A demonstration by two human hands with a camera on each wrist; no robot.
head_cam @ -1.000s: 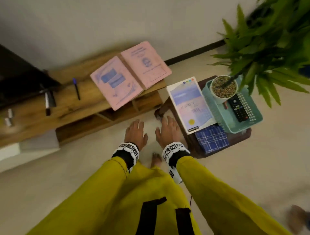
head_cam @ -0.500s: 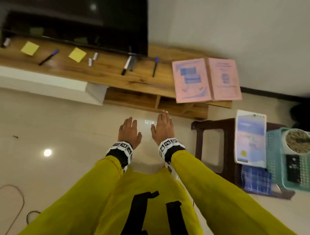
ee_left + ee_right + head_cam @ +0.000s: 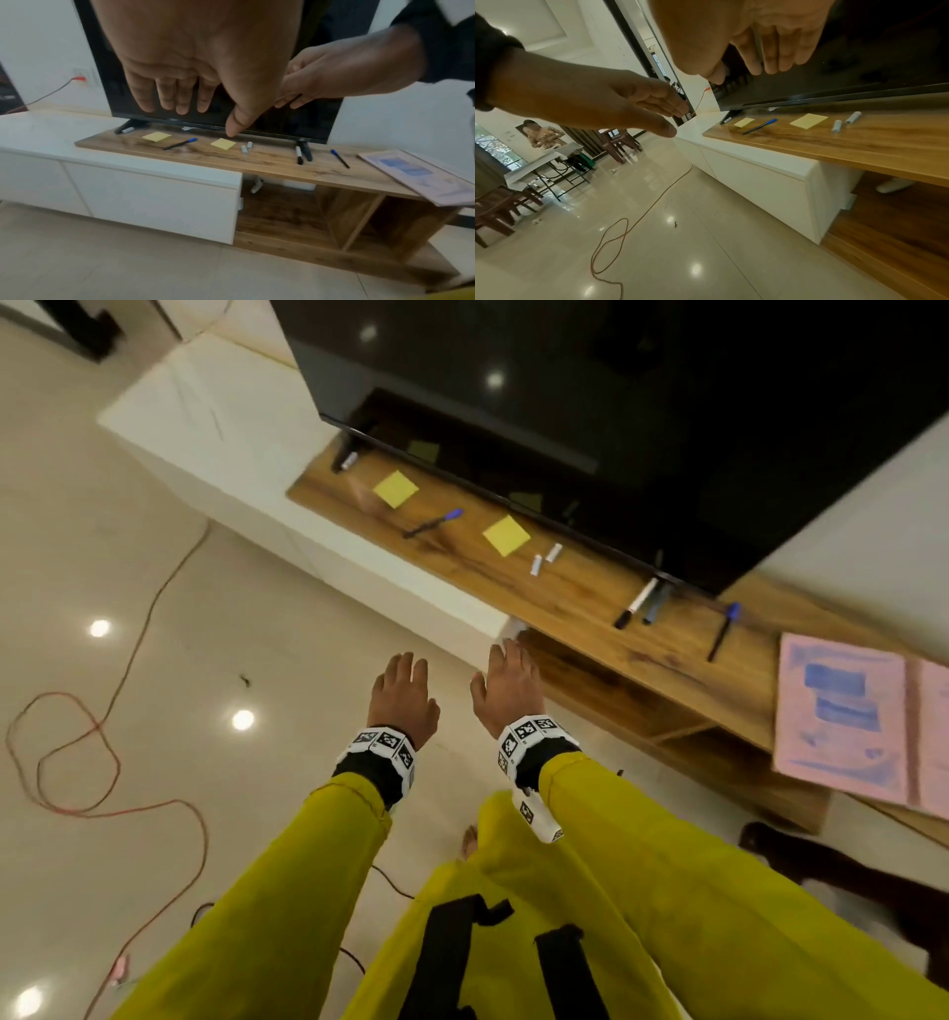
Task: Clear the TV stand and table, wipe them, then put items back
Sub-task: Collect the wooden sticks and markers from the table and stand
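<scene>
Head view: left hand (image 3: 403, 698) and right hand (image 3: 506, 688) hover side by side over the floor before the TV stand (image 3: 642, 629), fingers straight and relaxed, holding nothing. On the stand's wooden top lie two yellow sticky notes (image 3: 395, 488), a blue-capped pen (image 3: 434, 523), two small batteries (image 3: 544, 558), a pair of markers (image 3: 639, 608), another pen (image 3: 721, 631) and an open pink book (image 3: 847, 721) overhanging the edge, partly cut off. In the stand's open compartment (image 3: 280, 211) a pale object (image 3: 257, 184) shows, perhaps a plug; it is half hidden. The TV (image 3: 616, 403) covers the stand's back edge.
</scene>
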